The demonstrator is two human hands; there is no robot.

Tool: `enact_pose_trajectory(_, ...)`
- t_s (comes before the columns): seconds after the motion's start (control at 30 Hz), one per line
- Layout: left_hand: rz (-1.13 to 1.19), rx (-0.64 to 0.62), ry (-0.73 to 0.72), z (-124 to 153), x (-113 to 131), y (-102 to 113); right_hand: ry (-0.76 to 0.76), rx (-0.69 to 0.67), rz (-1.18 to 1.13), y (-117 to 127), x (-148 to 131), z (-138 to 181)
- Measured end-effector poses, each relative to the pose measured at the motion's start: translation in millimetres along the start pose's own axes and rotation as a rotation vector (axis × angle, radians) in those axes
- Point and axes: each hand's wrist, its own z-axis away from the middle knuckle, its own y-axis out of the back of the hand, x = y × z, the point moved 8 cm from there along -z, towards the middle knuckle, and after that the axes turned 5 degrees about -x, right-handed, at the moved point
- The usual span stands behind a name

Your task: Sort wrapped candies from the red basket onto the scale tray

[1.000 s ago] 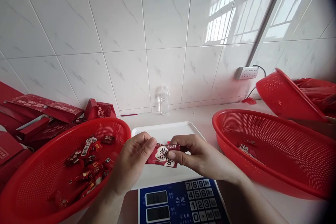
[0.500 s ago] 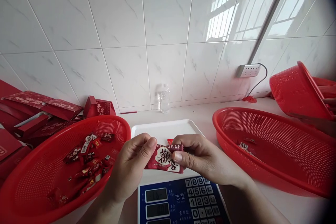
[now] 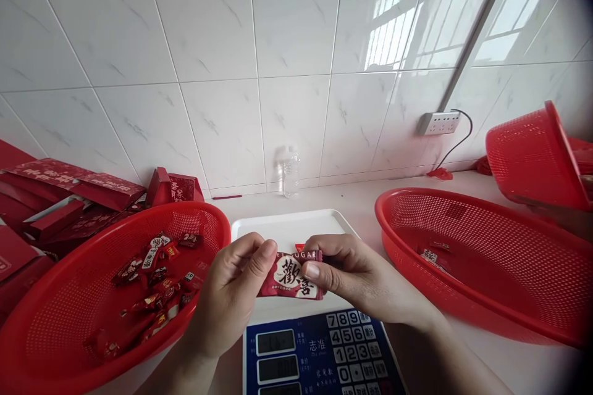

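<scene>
Both hands pinch one small red foil candy packet with white characters (image 3: 291, 275): left hand (image 3: 234, 296) closed on its left end between thumb and fingers, right hand (image 3: 354, 274) closed on its right end. Packet held flat, face up, above the white rectangular scale tray (image 3: 287, 225). Blue keypad panel of the scale (image 3: 319, 355) directly below the hands. Left of the hands: round red plastic mesh basket (image 3: 55, 321) holding a heap of similar red wrapped candies (image 3: 152, 287). Right: second red mesh basket (image 3: 509, 259), a few candies (image 3: 433, 254) inside. Clear plastic bottle (image 3: 291, 173) upright at the tiled wall. Red cardboard boxes (image 3: 60, 197) stacked far left.
</scene>
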Motion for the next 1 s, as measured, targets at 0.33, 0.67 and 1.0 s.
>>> enact_pose_trajectory(0.33, -0.146, -0.072, -0.048, -3, 11, -6, 0.054, 0.19, 0.076, 16, 0, -1)
enact_pose_trajectory(0.67, -0.151, -0.075, -0.089, -4, 11, -10, 0.082, 0.195, 0.065, 14, -5, -2)
enact_pose_trajectory(1.0, -0.081, -0.102, -0.033, -1, 14, -13, 0.017, 0.213, 0.044, 15, 3, 2)
